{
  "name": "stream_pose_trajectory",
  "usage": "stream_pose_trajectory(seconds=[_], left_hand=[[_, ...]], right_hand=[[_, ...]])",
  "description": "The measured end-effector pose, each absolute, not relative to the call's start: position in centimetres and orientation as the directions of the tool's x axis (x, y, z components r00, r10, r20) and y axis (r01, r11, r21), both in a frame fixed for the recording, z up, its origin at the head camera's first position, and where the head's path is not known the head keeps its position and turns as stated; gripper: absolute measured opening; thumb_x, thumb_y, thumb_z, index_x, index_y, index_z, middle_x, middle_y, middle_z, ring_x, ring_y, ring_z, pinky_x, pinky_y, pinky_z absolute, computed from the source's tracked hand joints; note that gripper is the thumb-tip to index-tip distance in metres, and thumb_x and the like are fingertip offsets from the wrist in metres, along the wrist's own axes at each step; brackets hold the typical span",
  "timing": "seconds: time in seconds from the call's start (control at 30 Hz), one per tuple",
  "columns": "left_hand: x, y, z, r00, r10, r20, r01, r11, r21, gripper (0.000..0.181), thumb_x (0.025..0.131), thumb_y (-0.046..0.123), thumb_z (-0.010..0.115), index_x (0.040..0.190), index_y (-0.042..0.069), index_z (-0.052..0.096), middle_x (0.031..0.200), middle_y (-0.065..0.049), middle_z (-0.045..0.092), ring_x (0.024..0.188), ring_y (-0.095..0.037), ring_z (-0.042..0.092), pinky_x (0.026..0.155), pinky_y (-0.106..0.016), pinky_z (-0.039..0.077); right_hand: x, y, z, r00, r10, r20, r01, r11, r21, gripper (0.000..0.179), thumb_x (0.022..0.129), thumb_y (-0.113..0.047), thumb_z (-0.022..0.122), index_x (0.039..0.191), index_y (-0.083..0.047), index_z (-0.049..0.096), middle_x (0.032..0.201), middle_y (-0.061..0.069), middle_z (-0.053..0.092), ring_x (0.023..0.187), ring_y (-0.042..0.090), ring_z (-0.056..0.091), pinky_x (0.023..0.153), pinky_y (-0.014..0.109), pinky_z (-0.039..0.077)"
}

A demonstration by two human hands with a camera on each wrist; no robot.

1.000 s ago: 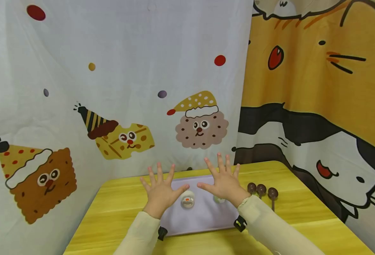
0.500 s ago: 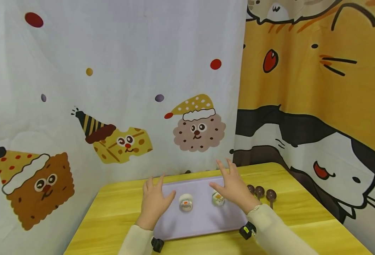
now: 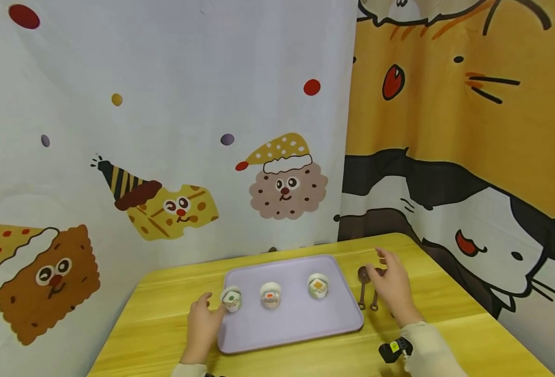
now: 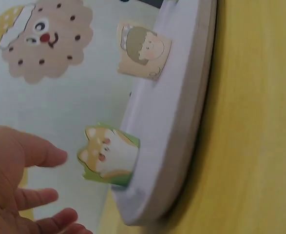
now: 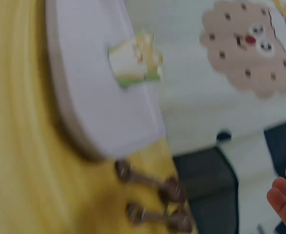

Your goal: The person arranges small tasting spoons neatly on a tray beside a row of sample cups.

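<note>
My left hand (image 3: 202,322) is beside the left end of a lavender tray (image 3: 291,335), fingers spread and holding nothing. Nearest to it is a small paper cup with a green dot inside (image 3: 232,299); the left wrist view shows a dog face on this cup (image 4: 111,156), a small gap from the thumb. Two more cups stand on the tray: one with an orange dot (image 3: 270,296) and one with a yellow square (image 3: 318,286). My right hand (image 3: 392,290) hovers over brown round-headed scoops (image 3: 363,274), fingers loosely bent with nothing in them. It hides part of the scoops.
The tray lies on a yellow wood-grain table (image 3: 164,293). Behind it hangs a white curtain (image 3: 174,78) with cartoon snacks, and an orange cat-print curtain (image 3: 428,115) is at the right. A black wrist camera (image 3: 392,350) sits on my right wrist.
Both hands have moved apart and lower, left toward the tray's left end and right over the scoops. The left cup, hidden before, now shows. The head view has shifted slightly right.
</note>
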State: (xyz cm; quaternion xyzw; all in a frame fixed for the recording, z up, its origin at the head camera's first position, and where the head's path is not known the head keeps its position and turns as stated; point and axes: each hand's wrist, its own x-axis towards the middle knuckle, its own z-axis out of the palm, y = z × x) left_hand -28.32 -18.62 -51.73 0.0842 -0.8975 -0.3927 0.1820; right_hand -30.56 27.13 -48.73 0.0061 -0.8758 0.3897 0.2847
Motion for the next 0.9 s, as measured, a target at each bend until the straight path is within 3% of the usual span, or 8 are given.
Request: stream_pose_trajectory(seconds=[0.3,0.7,0.9], left_hand=[[-28.2,-19.8,-53.4,-0.937,-0.331,0.11,-0.109,0.579,0.808,0.059,0.085,0.015,0.07,0.131,-0.017,0.051,0.109,-0.036,0.062,0.102,-0.049,0.061,0.089,-0.06,0.049],[-27.9,-19.6,-54.7,-0.945,-0.311,0.1,-0.094,0.553,0.828,0.043,0.078,0.001,0.07,0.117,-0.015,0.065,0.089,-0.016,0.071,0.084,-0.029,0.066,0.074,-0.04,0.054],[-28.1,-20.0,-55.2,-0.949,-0.292,0.118,-0.066,0.551,0.832,0.035,0.075,0.0,0.07,0.108,-0.011,0.071,0.088,-0.012,0.073,0.082,-0.024,0.066,0.073,-0.034,0.052]], right_hand=[[-29.8,30.4,-52.1,-0.792,0.425,0.438,-0.101,0.616,-0.781,0.058,0.093,-0.01,0.066,0.145,0.004,0.045,0.131,0.027,0.048,0.115,0.044,0.051,0.088,0.054,0.046],[-28.1,31.1,-55.4,-0.798,0.5,0.336,0.051,0.613,-0.789,0.057,0.087,-0.008,0.072,0.133,0.016,0.049,0.116,0.033,0.051,0.099,0.049,0.057,0.08,0.055,0.05],[-28.3,31.3,-56.2,-0.833,0.475,0.283,0.135,0.671,-0.729,0.059,0.083,-0.013,0.076,0.128,0.019,0.054,0.103,0.03,0.06,0.09,0.04,0.059,0.076,0.053,0.049]])
